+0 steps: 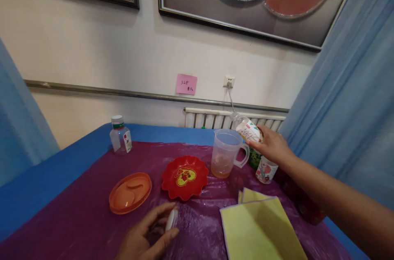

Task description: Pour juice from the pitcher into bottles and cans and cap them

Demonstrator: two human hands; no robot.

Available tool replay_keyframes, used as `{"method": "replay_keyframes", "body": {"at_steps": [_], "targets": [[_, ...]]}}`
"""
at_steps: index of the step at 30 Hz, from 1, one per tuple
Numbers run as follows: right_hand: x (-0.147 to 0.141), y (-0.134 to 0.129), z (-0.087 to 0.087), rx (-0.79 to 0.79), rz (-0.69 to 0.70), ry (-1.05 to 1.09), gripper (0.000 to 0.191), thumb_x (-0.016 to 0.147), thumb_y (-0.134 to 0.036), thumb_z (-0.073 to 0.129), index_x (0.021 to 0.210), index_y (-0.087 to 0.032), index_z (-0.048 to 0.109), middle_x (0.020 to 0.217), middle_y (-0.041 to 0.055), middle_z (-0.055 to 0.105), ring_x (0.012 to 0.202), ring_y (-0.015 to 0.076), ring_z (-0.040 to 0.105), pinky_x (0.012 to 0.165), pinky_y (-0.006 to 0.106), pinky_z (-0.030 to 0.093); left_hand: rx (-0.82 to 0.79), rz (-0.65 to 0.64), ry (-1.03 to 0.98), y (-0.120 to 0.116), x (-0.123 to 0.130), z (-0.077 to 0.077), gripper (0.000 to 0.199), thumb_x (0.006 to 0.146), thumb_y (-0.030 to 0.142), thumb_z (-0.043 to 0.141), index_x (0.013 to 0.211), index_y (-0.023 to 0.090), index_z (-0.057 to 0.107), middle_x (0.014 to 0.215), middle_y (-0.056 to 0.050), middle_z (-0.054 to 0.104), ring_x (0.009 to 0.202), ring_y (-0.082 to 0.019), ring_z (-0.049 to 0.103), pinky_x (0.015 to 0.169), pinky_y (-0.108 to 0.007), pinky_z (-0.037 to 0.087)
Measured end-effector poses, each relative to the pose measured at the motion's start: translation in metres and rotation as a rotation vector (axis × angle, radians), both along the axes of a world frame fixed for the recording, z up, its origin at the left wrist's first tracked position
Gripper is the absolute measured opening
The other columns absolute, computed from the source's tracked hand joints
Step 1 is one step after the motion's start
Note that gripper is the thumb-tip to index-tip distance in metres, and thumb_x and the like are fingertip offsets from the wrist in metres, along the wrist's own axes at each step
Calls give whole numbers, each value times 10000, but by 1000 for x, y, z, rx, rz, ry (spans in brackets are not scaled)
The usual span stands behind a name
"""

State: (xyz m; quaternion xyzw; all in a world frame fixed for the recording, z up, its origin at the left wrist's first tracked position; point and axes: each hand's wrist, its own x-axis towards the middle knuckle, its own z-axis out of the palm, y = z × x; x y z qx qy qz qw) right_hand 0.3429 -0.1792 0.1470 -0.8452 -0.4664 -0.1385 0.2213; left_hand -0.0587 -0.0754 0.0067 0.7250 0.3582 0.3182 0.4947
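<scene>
My right hand (272,145) is wrapped round a clear bottle (248,129) with a white label, tilted with its open neck up to the left, just above the plastic measuring jug (226,149). Some amber liquid (220,173) lies at the bottom of the jug. Low in the view, my left hand (154,229) pinches a white cap (172,220) between thumb and fingers. Between the hands, a red scalloped plate (168,182) with a yellow design rests on the purple cover.
An orange oval dish (130,193) and a capped clear bottle (120,139) are at the left. Yellow cloths (258,227) lie at front right. Beside the jug stand a printed cup (266,169) and a green container (255,158); dark red objects (309,208) are under my right forearm.
</scene>
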Motion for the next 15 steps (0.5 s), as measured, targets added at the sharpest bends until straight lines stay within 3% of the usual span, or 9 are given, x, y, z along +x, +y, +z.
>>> {"method": "replay_keyframes", "body": {"at_steps": [3, 6, 8, 11, 15], "targets": [[-26, -9, -24, 263, 16, 317, 640, 789, -572, 711, 1283, -193, 565, 1137, 130, 727, 983, 315, 701, 808, 413, 518, 97, 6, -10, 6, 10, 27, 453, 757, 550, 758, 1099, 252, 756, 786, -26, 760, 714, -217, 735, 677, -294, 620], [-73, -10, -64, 500, 264, 631, 657, 771, -541, 747, 1290, -205, 523, 1188, 113, 712, 1018, 280, 702, 872, 406, 553, 251, 17, -32, 9, 23, 63, 408, 746, 492, 781, 1078, 257, 757, 851, -25, 770, 748, -203, 735, 701, -273, 609], [-111, -8, -95, 546, 418, 806, 644, 766, -472, 771, 1296, -217, 508, 1201, 99, 710, 1050, 269, 699, 885, 391, 566, 330, 4, -65, 8, 32, 86, 400, 763, 458, 778, 1106, 257, 741, 932, -33, 778, 798, -200, 738, 747, -280, 606], [-160, -2, -134, 567, 488, 864, 672, 741, -347, 800, 1336, -240, 508, 1292, 83, 674, 1152, 273, 662, 947, 382, 551, 415, -26, -102, 6, 44, 111, 402, 795, 418, 769, 1158, 254, 715, 1053, -51, 771, 901, -211, 736, 848, -318, 599], [-187, 3, -162, 553, 526, 852, 713, 722, -259, 806, 1369, -279, 508, 1363, 63, 635, 1233, 279, 617, 1010, 391, 525, 550, -107, -47, 3, 55, 123, 380, 806, 358, 774, 1169, 265, 717, 1114, -55, 754, 983, -221, 715, 937, -356, 576]]}}
